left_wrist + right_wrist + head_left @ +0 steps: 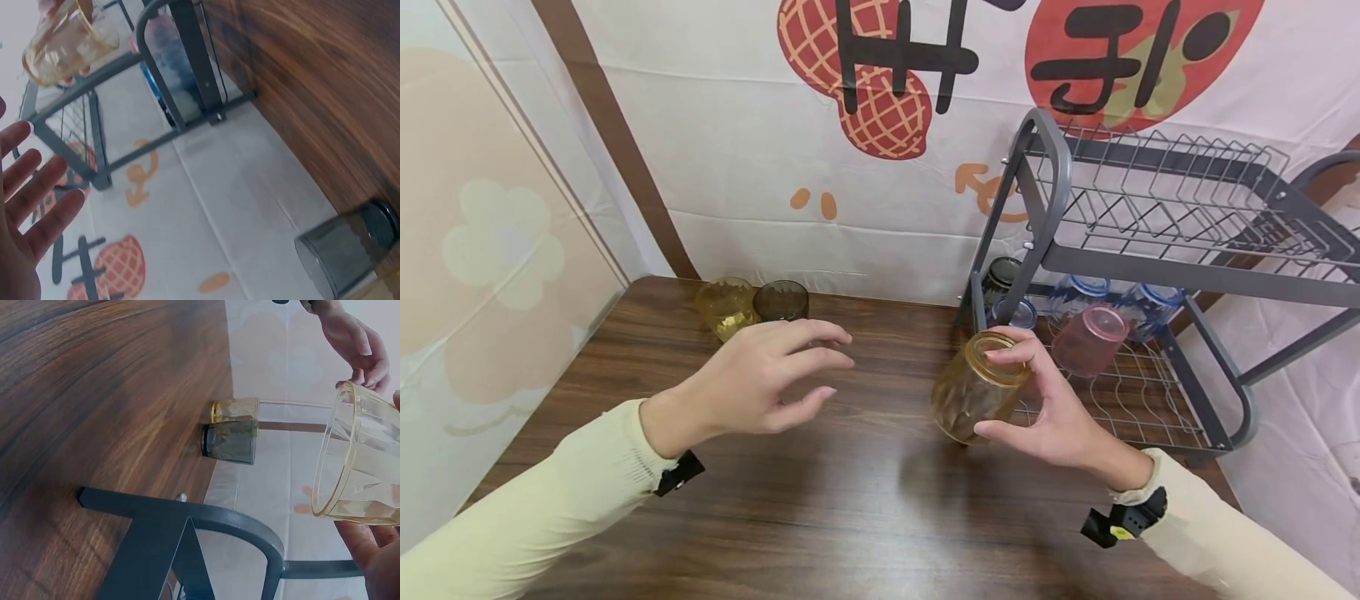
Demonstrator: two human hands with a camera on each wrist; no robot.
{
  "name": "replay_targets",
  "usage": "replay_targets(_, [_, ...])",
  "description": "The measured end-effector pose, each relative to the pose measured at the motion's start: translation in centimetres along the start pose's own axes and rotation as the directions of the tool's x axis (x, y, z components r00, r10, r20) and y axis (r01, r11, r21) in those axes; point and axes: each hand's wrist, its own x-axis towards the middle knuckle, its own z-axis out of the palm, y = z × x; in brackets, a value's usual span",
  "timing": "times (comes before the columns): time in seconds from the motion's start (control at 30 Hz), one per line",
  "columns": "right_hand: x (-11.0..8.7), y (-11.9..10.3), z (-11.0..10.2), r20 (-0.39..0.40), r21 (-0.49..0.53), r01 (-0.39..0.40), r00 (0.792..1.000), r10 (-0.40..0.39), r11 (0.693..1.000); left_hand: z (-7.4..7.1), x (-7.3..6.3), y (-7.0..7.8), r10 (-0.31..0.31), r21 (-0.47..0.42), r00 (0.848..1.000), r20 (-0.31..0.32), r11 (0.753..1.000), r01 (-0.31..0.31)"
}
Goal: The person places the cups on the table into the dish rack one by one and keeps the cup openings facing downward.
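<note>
My right hand (1056,408) grips an amber glass (973,396) near its base, thumb on the near side and fingers over the far side. The glass is upside down, tilted, close in front of the rack's lower shelf; its open rim faces down in the head view and shows large in the right wrist view. My left hand (752,375) hangs over the table with fingers spread loosely and nothing in it. Behind it stand a yellow glass (727,307) and a dark grey glass (782,300), partly hidden by that hand in the head view.
A two-tier grey metal dish rack (1165,267) stands at the right. On its lower shelf are a pink glass (1092,340), several blue glasses (1150,312) and a dark glass (1000,279). A printed cloth (737,192) hangs behind the wooden table (865,517).
</note>
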Motion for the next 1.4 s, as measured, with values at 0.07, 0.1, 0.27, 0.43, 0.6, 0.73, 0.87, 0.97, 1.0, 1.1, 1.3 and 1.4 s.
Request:
replay_targets(0.07, [-0.1,0.1,-0.2,-0.011,0.003,0.009,1.0,-0.009,1.0,-0.3,-0.3,-0.4,-0.017,0.01,1.0,-0.018,1.0,0.017])
replay_targets(0.1, [-0.1,0.1,-0.3,-0.015,0.006,0.016,1.0,-0.016,1.0,-0.4,-0.5,-0.6,-0.027,0.016,0.999,-0.028,1.0,0.027])
replay_targets(0.27, [0.0,0.3,-0.7,-0.025,0.035,0.08,0.997,-0.079,0.996,-1.0,-1.4,-1.7,-0.082,0.05,0.995,-0.06,0.995,0.085])
replay_targets(0.43, [-0.1,0.1,-1.3,-0.048,0.047,0.094,0.995,-0.091,0.995,-1.4,-2.2,-2.6,-0.169,0.072,0.986,-0.019,0.983,0.169])
replay_targets(0.6, [-0.7,0.0,-2.1,-0.093,0.041,0.069,0.994,-0.064,0.997,-1.5,-2.9,-3.7,-0.197,0.096,0.979,-0.045,0.975,0.201])
replay_targets(0.73, [-1.0,0.0,-2.9,-0.123,0.046,0.082,0.99,-0.076,0.996,-1.6,-3.6,-4.6,-0.228,0.119,0.972,-0.055,0.965,0.233])
replay_targets(0.87, [-1.3,-0.1,-3.7,-0.135,0.063,0.078,0.988,-0.069,0.995,-1.7,-4.3,-5.7,-0.273,0.15,0.961,-0.053,0.949,0.278])
replay_targets(0.97, [-1.5,-0.1,-4.3,-0.149,0.053,0.074,0.987,-0.065,0.996,-1.8,-5.0,-6.6,-0.305,0.179,0.95,-0.059,0.933,0.311])
replay_targets(1.0, [-1.5,0.0,-4.5,-0.155,0.049,0.076,0.986,-0.068,0.996,-1.8,-5.2,-6.9,-0.317,0.189,0.946,-0.061,0.927,0.323])
replay_targets(1.1, [-1.6,0.1,-5.1,-0.174,0.039,0.08,0.982,-0.072,0.996,-1.8,-6.0,-7.8,-0.354,0.216,0.933,-0.06,0.908,0.359])
replay_targets(1.3, [-2.0,0.4,-6.1,-0.213,-0.008,0.05,0.976,-0.051,0.999,-1.9,-7.3,-9.2,-0.457,0.251,0.888,-0.049,0.855,0.454])
replay_targets(1.4, [-2.2,0.6,-6.5,-0.221,-0.027,0.03,0.975,-0.035,0.999,-2.0,-7.9,-9.9,-0.522,0.257,0.852,-0.038,0.819,0.513])
